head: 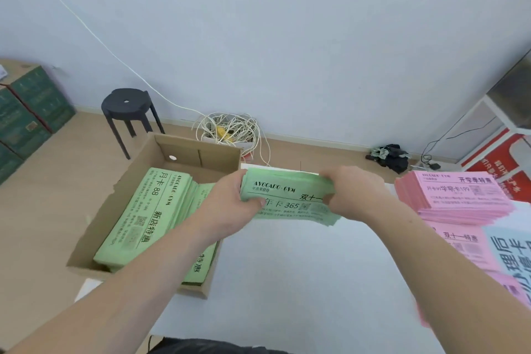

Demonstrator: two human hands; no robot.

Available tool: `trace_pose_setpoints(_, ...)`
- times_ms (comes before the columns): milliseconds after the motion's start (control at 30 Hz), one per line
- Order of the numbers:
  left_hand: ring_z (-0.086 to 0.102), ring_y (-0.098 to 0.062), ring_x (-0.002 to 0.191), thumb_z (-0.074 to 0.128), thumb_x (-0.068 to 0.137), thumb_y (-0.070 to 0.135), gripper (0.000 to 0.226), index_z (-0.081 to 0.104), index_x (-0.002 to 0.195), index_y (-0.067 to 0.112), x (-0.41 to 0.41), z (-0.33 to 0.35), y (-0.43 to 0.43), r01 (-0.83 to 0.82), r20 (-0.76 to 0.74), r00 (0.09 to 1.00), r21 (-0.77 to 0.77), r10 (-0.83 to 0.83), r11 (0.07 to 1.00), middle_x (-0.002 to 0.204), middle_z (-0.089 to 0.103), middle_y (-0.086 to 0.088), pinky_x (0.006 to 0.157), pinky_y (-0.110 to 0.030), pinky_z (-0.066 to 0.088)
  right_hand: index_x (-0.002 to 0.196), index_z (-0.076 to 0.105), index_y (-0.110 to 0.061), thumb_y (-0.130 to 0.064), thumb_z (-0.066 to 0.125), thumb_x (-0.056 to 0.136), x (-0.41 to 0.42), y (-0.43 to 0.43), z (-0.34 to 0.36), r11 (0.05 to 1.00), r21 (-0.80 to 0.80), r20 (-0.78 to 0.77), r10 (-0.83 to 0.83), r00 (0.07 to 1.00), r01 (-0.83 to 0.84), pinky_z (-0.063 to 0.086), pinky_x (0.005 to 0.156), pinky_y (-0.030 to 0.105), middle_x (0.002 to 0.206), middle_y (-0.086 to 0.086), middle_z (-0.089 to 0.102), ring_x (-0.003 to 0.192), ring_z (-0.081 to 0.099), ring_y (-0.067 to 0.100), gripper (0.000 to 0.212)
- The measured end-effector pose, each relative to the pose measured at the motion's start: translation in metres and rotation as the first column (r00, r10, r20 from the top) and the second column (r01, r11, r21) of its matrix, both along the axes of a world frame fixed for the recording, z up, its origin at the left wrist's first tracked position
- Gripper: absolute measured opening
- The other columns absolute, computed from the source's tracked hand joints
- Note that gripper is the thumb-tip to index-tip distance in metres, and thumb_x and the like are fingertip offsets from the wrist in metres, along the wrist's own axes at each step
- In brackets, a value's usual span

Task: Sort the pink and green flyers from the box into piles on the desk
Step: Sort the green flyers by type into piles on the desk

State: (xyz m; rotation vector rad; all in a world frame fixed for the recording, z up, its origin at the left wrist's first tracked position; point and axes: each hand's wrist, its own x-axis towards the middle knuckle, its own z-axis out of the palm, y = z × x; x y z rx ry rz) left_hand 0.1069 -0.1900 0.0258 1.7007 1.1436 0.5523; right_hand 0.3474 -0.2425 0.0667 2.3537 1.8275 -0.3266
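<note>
A stack of green flyers (287, 197) is held above the white desk (301, 282) near its far edge. My left hand (230, 204) grips its left end and my right hand (353, 192) grips its right end. The cardboard box (218, 158) sits at the desk's left side, and more green flyers (143, 215) lie inside it in stacks. A thick pile of pink flyers (454, 198) rests on the desk at the right. Other pink flyers (457, 247) lie flat below that pile.
A light blue printed sheet (508, 256) lies at the desk's right edge. On the floor behind stand a black stool (126, 106), a tangle of white cables (230, 129), green cartons (26, 115) at left and a dark bundle (390, 155).
</note>
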Motion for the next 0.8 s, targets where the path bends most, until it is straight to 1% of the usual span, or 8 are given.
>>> trace_pose_setpoints(167, 0.066, -0.004, 0.089, 0.068, 0.093, 0.012, 0.022, 0.066, 0.107, 0.03, 0.048, -0.049, -0.037, -0.05, 0.007, 0.999, -0.081, 0.051, 0.995, 0.099, 0.074, 0.014, 0.072, -0.021, 0.051, 0.11, 0.061, -0.033, -0.025, 0.059, 0.092, 0.032, -0.044, -0.037, 0.99, 0.124, 0.098, -0.078, 0.992, 0.066, 0.035, 0.071, 0.031, 0.104, -0.006, 0.063, 0.103, 0.057, 0.023, 0.02)
trace_pose_setpoints(233, 0.063, -0.012, 0.085, 0.067, 0.093, 0.012, 0.016, 0.063, 0.1, 0.025, 0.058, -0.071, -0.047, -0.113, -0.014, 0.994, -0.148, 0.112, 0.983, 0.095, 0.072, 0.006, 0.063, -0.019, 0.045, 0.109, 0.064, -0.034, -0.032, 0.064, 0.093, 0.045, -0.059, -0.07, 0.971, 0.17, -0.047, -0.163, 0.985, 0.169, 0.036, 0.076, 0.033, 0.109, -0.007, 0.059, 0.109, 0.053, 0.02, 0.015)
trace_pose_setpoints(267, 0.062, -0.013, 0.086, 0.067, 0.094, 0.01, 0.016, 0.062, 0.102, 0.023, 0.06, -0.079, -0.051, -0.146, -0.02, 0.989, -0.18, 0.145, 0.973, 0.097, 0.071, 0.004, 0.061, -0.017, 0.043, 0.105, 0.065, -0.033, -0.032, 0.069, 0.091, 0.05, -0.066, -0.084, 0.939, 0.196, -0.22, -0.237, 0.946, 0.281, 0.038, 0.077, 0.033, 0.109, -0.008, 0.057, 0.108, 0.053, 0.018, 0.015)
trace_pose_setpoints(367, 0.063, -0.009, 0.091, 0.068, 0.092, 0.004, 0.026, 0.06, 0.109, 0.021, 0.062, -0.094, -0.055, -0.208, 0.015, 0.976, -0.207, 0.215, 0.956, 0.101, 0.07, 0.005, 0.061, -0.006, 0.044, 0.103, 0.066, -0.029, -0.016, 0.079, 0.084, 0.056, -0.083, -0.112, 0.766, 0.167, -0.753, -0.307, 0.582, 0.62, 0.043, 0.079, 0.028, 0.109, -0.006, 0.065, 0.104, 0.059, 0.014, 0.026)
trace_pose_setpoints(467, 0.062, 0.001, 0.093, 0.065, 0.094, 0.001, 0.03, 0.059, 0.114, 0.022, 0.068, -0.097, -0.06, -0.25, 0.049, 0.963, -0.222, 0.267, 0.943, 0.103, 0.069, 0.007, 0.064, -0.002, 0.042, 0.112, 0.063, -0.024, -0.004, 0.075, 0.088, 0.049, -0.091, -0.127, 0.648, 0.032, -0.928, -0.263, 0.263, 0.761, 0.05, 0.087, 0.029, 0.109, -0.002, 0.071, 0.106, 0.064, 0.013, 0.034)
trace_pose_setpoints(533, 0.063, -0.001, 0.101, 0.062, 0.096, 0.002, 0.032, 0.054, 0.118, 0.024, 0.074, -0.103, -0.065, -0.254, 0.063, 0.959, -0.24, 0.276, 0.937, 0.108, 0.069, 0.008, 0.069, -0.003, 0.043, 0.114, 0.058, -0.02, -0.002, 0.067, 0.094, 0.041, -0.089, -0.138, 0.603, -0.033, -0.954, -0.257, 0.155, 0.797, 0.05, 0.086, 0.028, 0.113, -0.003, 0.07, 0.111, 0.064, 0.015, 0.028)
trace_pose_setpoints(667, 0.062, -0.011, 0.105, 0.057, 0.099, 0.004, 0.029, 0.049, 0.121, 0.021, 0.087, -0.109, -0.063, -0.307, 0.05, 0.943, -0.245, 0.328, 0.92, 0.112, 0.067, 0.006, 0.073, -0.011, 0.042, 0.117, 0.05, -0.019, -0.003, 0.053, 0.1, 0.025, -0.08, -0.142, 0.551, -0.021, -0.933, -0.31, 0.182, 0.834, 0.043, 0.071, 0.023, 0.106, -0.006, 0.061, 0.097, 0.058, 0.009, 0.024)
trace_pose_setpoints(800, 0.059, -0.015, 0.102, 0.049, 0.103, 0.006, 0.021, 0.049, 0.12, 0.018, 0.096, -0.103, -0.044, -0.272, -0.035, 0.962, -0.235, 0.272, 0.933, 0.114, 0.064, 0.002, 0.069, -0.015, 0.042, 0.11, 0.053, -0.015, -0.005, 0.051, 0.1, 0.042, -0.071, -0.137, 0.616, 0.054, -0.854, -0.379, 0.356, 0.786, 0.043, 0.063, 0.027, 0.095, -0.005, 0.062, 0.085, 0.058, 0.014, 0.014)
